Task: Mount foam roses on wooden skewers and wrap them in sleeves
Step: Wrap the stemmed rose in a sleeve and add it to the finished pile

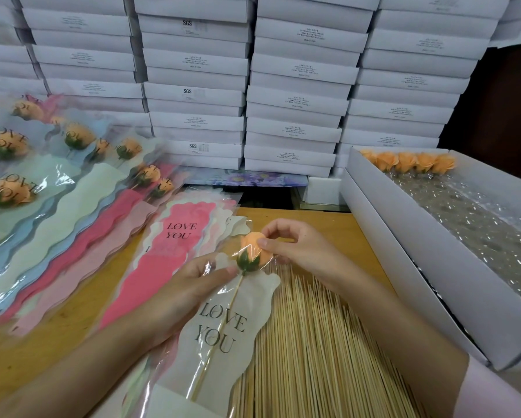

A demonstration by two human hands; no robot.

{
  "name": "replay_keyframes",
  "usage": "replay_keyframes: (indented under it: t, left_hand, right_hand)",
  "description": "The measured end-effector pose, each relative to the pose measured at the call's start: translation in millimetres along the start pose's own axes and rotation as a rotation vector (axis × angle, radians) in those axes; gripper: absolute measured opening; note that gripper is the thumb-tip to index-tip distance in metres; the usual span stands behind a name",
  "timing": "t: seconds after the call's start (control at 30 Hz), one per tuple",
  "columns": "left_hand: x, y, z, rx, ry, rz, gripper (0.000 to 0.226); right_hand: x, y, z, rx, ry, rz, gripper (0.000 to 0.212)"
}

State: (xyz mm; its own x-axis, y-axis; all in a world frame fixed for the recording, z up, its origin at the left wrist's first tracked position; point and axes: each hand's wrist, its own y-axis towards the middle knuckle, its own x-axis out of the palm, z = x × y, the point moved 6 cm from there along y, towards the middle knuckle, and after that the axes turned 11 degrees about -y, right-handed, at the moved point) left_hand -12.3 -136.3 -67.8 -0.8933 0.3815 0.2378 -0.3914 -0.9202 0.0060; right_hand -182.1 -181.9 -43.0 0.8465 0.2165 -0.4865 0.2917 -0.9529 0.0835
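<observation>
Rose (254, 247) — left hand (193, 280), right hand (298, 248) pinching.

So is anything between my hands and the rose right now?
Only the sleeve's clear film, it seems: the orange foam rose sits inside the cream LOVE YOU sleeve, and the left hand and right hand pinch it through that film at the bud. Nothing else visible stands between.

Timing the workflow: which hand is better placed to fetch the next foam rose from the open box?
Right, probably: the right hand lies nearest the open box, whose foam roses sit far right; the left hand grips the sleeve.
</observation>
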Motion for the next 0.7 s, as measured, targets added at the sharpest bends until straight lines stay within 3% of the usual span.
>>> replay_keyframes:
  t: [0.2, 0.7]
  left_hand:
    - [-5.7, 5.1, -9.0, -0.014, -0.032, 0.016, 0.040]
    - [-14.7, 7.9, -10.9, -0.034, -0.064, 0.190, 0.041]
  right_hand:
    - [1.8, 0.1, -3.1, -0.033, -0.005, 0.008, 0.002]
    - [6.2, -3.7, -14.6, -0.174, -0.118, 0.032, 0.015]
